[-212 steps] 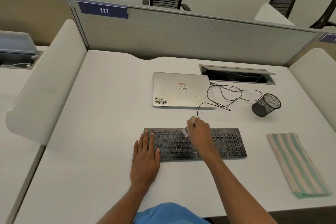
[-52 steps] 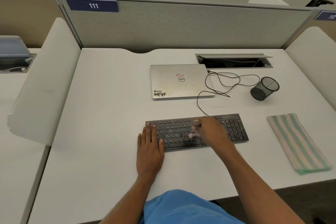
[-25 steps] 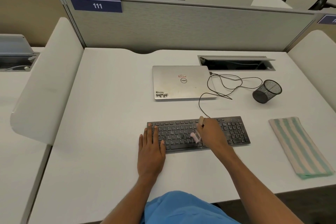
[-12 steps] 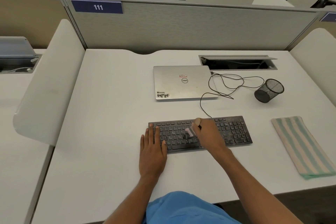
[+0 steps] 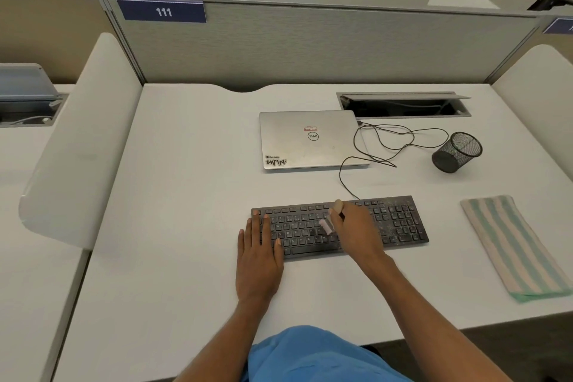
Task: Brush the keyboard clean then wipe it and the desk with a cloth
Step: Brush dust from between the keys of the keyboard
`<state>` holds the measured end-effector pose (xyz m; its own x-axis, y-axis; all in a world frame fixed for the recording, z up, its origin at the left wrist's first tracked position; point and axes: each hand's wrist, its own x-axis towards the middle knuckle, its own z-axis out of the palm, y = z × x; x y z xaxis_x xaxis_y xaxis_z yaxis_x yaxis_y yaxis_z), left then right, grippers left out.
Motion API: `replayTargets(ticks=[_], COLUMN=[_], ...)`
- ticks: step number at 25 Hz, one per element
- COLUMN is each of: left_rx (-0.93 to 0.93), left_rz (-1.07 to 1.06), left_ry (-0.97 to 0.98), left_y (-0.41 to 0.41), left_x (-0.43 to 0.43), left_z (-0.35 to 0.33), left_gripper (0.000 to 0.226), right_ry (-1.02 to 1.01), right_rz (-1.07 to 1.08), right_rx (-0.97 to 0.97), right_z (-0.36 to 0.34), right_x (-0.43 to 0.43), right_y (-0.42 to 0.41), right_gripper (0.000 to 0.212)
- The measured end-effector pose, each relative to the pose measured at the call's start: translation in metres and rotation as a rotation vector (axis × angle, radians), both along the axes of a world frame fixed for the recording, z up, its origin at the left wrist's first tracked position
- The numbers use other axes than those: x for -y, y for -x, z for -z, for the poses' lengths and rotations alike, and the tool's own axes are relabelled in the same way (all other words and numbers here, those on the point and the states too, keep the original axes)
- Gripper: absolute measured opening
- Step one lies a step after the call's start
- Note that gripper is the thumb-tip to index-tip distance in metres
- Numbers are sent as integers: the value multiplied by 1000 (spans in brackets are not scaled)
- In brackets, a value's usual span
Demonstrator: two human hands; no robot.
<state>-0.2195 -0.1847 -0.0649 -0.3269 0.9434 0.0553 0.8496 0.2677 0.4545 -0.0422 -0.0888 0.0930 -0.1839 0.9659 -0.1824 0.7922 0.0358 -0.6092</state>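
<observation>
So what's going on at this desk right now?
A person is brushing a dusty black keyboard. Their right hand grips a small pale-bristled brush over the middle keys, while the left hand rests flat on the keyboard's left end. The striped green and beige cloth lies untouched on the white desk, to the right.

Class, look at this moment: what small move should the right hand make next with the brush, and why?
Probably sweep the brush rightward toward the number pad. The right hand grips it over the middle of the keyboard, pale dust specks show on the right-hand keys, and the cloth lies untouched.
</observation>
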Motion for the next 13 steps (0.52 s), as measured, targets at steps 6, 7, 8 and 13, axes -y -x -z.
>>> replayTargets(ticks=[6,7,8,13], left_rx=[-11,-9,-2,-7], left_rz=[-3,-2,0,-1], left_ry=[-2,-2,-1,-4], left_y=[-1,0,0,0], left_x=[0,0,0,0], left_z=[0,0,0,0], left_gripper=[64,64,64,64], right_ry=[89,58,12,-43], right_rz=[-39,-36,-23,-16], right_rx=[256,226,153,-109], right_z=[-1,-3,-4,6], right_x=[3,3,3,13], right_y=[-7,-4,-1,13], right_gripper=[34,35,36,34])
